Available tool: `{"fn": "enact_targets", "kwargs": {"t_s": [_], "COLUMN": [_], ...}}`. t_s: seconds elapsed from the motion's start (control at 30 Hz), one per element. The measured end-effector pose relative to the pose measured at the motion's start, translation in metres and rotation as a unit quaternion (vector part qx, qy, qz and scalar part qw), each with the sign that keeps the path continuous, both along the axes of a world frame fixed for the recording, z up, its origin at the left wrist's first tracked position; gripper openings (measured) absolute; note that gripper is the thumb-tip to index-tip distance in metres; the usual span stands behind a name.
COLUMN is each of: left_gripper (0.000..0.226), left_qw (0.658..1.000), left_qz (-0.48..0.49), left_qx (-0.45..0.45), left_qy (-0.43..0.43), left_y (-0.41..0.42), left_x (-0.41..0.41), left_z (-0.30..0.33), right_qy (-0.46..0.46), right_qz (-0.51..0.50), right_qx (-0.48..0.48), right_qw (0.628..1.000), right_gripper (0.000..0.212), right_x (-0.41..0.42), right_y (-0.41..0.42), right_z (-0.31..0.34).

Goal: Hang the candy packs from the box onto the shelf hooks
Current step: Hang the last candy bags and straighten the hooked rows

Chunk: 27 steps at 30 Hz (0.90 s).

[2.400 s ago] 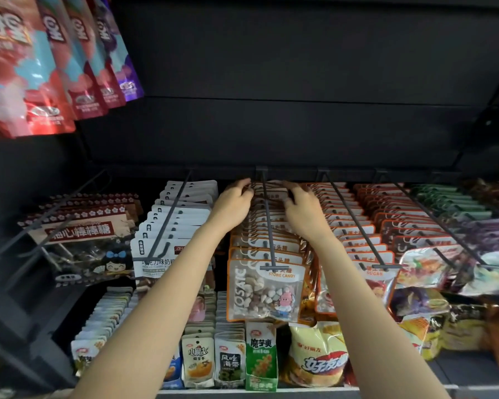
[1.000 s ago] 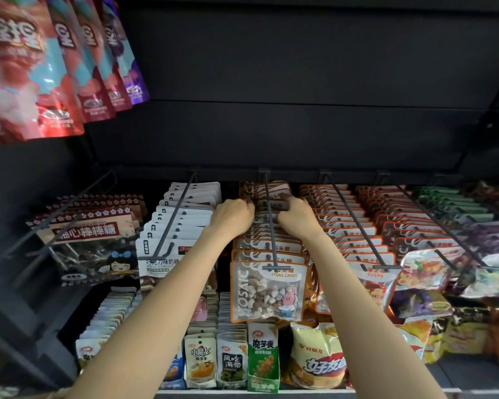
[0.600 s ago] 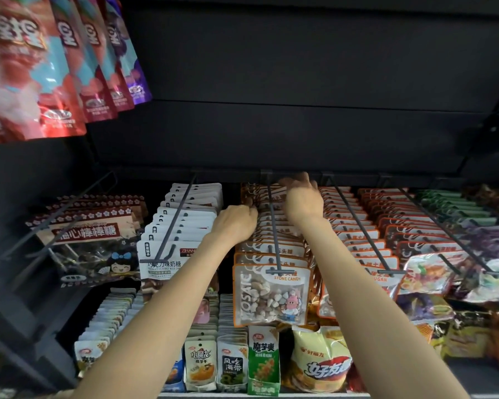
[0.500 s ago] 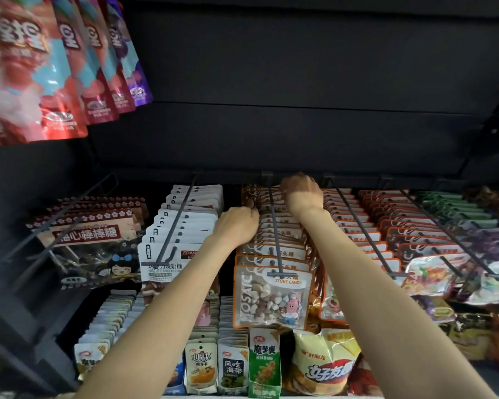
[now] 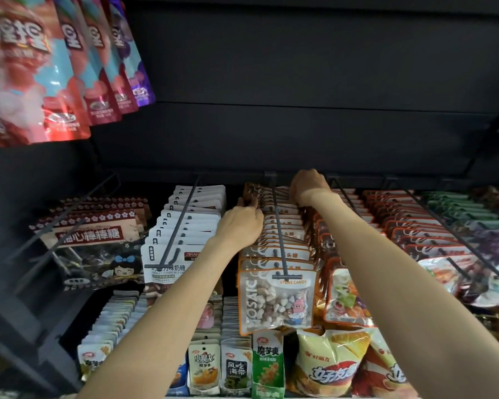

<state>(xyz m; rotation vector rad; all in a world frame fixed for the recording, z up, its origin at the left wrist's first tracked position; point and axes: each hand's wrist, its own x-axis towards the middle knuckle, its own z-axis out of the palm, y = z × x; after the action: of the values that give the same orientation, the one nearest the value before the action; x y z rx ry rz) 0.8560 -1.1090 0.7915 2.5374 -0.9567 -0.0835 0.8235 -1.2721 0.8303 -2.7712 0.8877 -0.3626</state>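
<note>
Clear plastic with orange edging makes up the candy packs (image 5: pixel 275 300), which hang in a long row on the middle hook (image 5: pixel 278 226) of the shelf; judging by the loose sweets inside, each is light, soft-bodied and a little slippery, with a stiffer header strip around the hang hole, so the top corners look like the place to take hold. The left hand (image 5: pixel 239 226) rests against the left side of the row, its fingers curled round the edges of the rear packs. The right hand (image 5: pixel 307 184) reaches to the very back by the hook's root, fingers bent onto the header of the rearmost packs; whether it pinches one, I cannot tell. No box is in view. Close on the left hang white packs (image 5: pixel 182 226), close on the right red packs (image 5: pixel 340 283), so there is little room for elbows or fingers, and the crossbar (image 5: pixel 287 276) at the hook's tip bars the front.
</note>
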Motion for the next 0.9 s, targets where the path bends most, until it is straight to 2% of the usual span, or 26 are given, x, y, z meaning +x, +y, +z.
{"fn": "enact_targets", "kwargs": {"t_s": [0.43, 0.63, 0.9], "left_gripper": [0.048, 0.046, 0.048], "left_qw": [0.999, 0.999, 0.999], "left_qz": [-0.007, -0.010, 0.005], "left_qx": [0.011, 0.017, -0.010], "left_qy": [-0.037, -0.042, -0.038], "left_y": [0.003, 0.003, -0.005], "left_x": [-0.003, -0.004, -0.002], "left_z": [-0.001, 0.001, 0.007], "right_qy": [0.059, 0.063, 0.086], "right_qz": [0.121, 0.131, 0.130], "right_qx": [0.019, 0.010, -0.074], "right_qw": [0.991, 0.989, 0.985], "right_gripper": [0.014, 0.016, 0.020], "right_x": [-0.007, -0.006, -0.006], "right_y": [-0.015, -0.016, -0.016], "right_z": [0.008, 0.002, 0.001]}}
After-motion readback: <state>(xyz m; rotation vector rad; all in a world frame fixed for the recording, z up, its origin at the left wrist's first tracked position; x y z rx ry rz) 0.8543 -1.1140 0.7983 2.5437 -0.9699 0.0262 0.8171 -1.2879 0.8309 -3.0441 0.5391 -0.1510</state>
